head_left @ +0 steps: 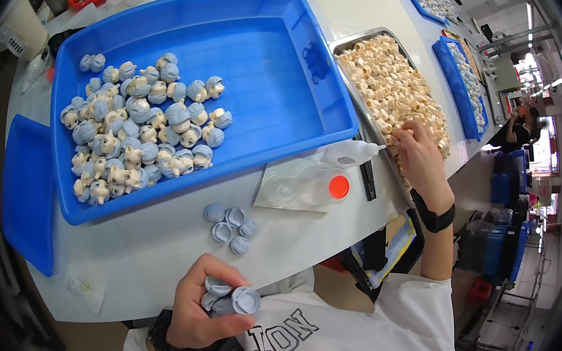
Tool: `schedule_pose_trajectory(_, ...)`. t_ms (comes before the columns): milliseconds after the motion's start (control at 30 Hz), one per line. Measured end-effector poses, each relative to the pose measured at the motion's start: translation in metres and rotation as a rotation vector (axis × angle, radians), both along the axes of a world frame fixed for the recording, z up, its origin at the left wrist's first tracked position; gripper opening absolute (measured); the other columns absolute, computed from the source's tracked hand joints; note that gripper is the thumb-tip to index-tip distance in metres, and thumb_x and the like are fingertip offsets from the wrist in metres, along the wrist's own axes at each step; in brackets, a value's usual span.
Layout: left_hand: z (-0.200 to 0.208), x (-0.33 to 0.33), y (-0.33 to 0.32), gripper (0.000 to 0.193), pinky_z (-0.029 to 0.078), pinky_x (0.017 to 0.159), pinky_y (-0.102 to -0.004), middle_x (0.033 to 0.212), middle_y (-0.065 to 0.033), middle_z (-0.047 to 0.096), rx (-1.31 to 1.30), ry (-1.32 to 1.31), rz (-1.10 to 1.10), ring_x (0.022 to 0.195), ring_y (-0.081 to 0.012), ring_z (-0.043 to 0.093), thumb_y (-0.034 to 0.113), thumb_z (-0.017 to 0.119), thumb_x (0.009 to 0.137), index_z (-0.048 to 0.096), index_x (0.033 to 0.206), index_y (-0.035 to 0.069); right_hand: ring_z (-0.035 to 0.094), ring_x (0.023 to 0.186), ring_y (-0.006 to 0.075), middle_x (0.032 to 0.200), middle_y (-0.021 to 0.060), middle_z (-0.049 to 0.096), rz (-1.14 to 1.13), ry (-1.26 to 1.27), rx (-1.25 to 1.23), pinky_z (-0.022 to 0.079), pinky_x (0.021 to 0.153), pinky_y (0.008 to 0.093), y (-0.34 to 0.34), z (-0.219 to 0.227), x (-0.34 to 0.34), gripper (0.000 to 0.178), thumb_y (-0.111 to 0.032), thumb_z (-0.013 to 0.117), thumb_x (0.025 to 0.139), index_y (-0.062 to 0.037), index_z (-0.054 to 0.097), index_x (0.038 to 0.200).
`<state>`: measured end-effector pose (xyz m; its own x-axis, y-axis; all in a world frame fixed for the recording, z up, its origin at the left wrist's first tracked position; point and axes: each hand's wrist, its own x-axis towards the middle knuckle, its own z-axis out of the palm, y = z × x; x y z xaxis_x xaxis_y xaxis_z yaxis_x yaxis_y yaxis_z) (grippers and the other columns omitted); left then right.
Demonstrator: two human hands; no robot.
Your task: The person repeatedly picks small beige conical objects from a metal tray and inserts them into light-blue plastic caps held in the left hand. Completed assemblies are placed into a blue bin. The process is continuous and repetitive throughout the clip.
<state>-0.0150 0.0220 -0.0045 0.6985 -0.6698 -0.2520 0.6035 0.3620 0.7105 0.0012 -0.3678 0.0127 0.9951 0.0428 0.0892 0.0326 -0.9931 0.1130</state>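
Close to my body, my left hand (202,307) is closed around several blue-grey cup-shaped shells (245,300), hollow side showing on the front one. My right hand (422,160) reaches to a metal tray (364,108) heaped with small cream-coloured pieces (390,75). Its fingers bend together at the near part of the heap; what is between the fingertips is hidden. On the table ahead of my left hand lies a small group of loose blue-grey shells (222,232), some hollow side up.
A large blue tray (267,108) holds many small figures (129,133) with blue-grey caps. Before it lie a white squeeze bottle (354,153), a clear container with an orange-red disc (338,186) and a black stick (368,180). More filled blue trays (461,88) stand at right.
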Motion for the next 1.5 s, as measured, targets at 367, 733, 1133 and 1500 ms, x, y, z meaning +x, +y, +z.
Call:
schedule_pose_trajectory(367,-0.002,0.004,0.002,0.043,0.042,0.07,-0.0221,0.085,-0.0067,0.057,0.01,0.031,0.023,0.076,-0.0081,0.054,0.014,0.077,0.069,0.045,0.097,0.002,0.053,0.076,0.0245,0.087,0.0112,0.053,-0.089,-0.152,0.263,0.046,0.067,0.0322,-0.002,0.008,-0.004,0.021,0.007,0.055,0.074,-0.0008,0.059,0.093)
schedule_pose_trajectory(733,-0.002,0.008,-0.001,0.044,0.042,0.07,-0.022,0.087,-0.0061,0.057,0.024,0.065,-0.006,0.077,-0.0075,0.054,0.014,0.076,0.069,0.045,0.098,0.002,0.058,0.073,0.0198,0.083,0.0096,0.059,0.099,-0.032,0.742,0.048,0.063,0.0276,0.103,0.057,-0.024,0.026,0.001,0.068,0.068,-0.0012,0.062,0.093)
schedule_pose_trajectory(1133,-0.004,0.016,-0.001,0.043,0.041,0.07,-0.022,0.088,-0.0055,0.056,0.021,0.08,-0.01,0.079,-0.0073,0.052,0.016,0.075,0.07,0.046,0.099,0.002,0.054,0.067,0.0242,0.076,0.008,0.056,0.235,0.008,0.51,0.045,0.058,0.0336,0.113,0.043,-0.005,0.025,-0.004,0.069,0.069,-0.004,0.061,0.092)
schedule_pose_trajectory(1500,-0.004,0.014,-0.001,0.042,0.041,0.072,-0.0221,0.09,-0.0059,0.057,0.005,0.074,-0.026,0.081,-0.0075,0.053,0.014,0.076,0.07,0.048,0.099,0.002,0.057,0.069,0.024,0.079,0.0087,0.058,0.129,-0.075,0.593,0.046,0.058,0.0325,0.114,0.034,-0.02,0.024,-0.001,0.071,0.065,-0.0035,0.061,0.087)
